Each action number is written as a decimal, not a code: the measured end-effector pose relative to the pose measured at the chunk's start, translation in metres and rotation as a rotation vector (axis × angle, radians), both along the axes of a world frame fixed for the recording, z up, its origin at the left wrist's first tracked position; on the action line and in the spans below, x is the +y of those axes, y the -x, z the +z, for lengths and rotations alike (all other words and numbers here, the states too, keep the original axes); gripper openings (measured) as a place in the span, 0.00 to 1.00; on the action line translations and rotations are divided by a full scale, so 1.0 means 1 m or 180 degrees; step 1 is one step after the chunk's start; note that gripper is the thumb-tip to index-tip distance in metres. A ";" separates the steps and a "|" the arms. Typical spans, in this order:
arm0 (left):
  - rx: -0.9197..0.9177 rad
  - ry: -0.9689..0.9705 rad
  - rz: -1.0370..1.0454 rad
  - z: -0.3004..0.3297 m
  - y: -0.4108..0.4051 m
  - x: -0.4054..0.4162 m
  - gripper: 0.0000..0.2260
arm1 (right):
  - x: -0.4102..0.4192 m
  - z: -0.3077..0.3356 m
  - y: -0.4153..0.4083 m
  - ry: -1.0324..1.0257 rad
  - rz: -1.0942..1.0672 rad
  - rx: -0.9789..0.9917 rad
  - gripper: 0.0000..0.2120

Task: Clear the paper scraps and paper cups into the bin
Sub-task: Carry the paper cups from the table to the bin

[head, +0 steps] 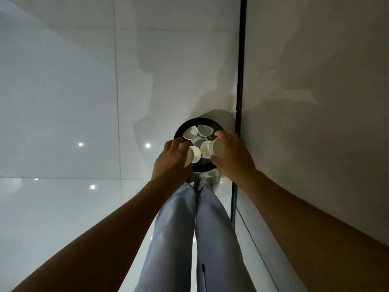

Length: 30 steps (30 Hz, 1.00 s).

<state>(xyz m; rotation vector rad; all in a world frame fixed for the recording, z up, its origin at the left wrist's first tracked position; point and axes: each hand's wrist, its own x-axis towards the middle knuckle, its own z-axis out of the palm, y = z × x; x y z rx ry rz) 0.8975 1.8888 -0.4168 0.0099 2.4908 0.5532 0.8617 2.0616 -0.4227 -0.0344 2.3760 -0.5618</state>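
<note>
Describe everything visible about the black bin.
The bin is round with a black rim, seen from straight above, standing on the pale glossy floor by a wall's dark strip. Two white paper cups lie inside, near its far rim. Both hands hold further cups over its opening. Its walls and base are hidden.

Both bare forearms are reaching straight down and forward, side by side, wrists nearly level. The left hand [171, 160] is lying knuckles up, fingers curled around a paper cup [193, 155]. The right hand [233, 157] is gripping another paper cup [212, 149] between thumb and curled fingers, turned on its side.
</note>
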 end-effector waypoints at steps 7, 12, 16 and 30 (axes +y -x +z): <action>-0.0262 0.0056 -0.0026 -0.130 -0.014 0.010 0.30 | -0.001 -0.118 0.003 0.0360 0.0302 -0.0154 0.31; -0.0327 0.0160 -0.0141 -0.182 -0.025 0.013 0.30 | 0.003 -0.162 -0.008 0.0014 0.0998 -0.0312 0.31; -0.0344 0.0301 -0.0378 -0.203 -0.030 0.023 0.32 | 0.003 -0.183 -0.016 -0.0298 0.1231 -0.0288 0.30; -0.0458 0.0248 0.0253 -0.142 -0.039 -0.013 0.35 | -0.019 -0.137 -0.006 -0.0564 0.1209 -0.0267 0.35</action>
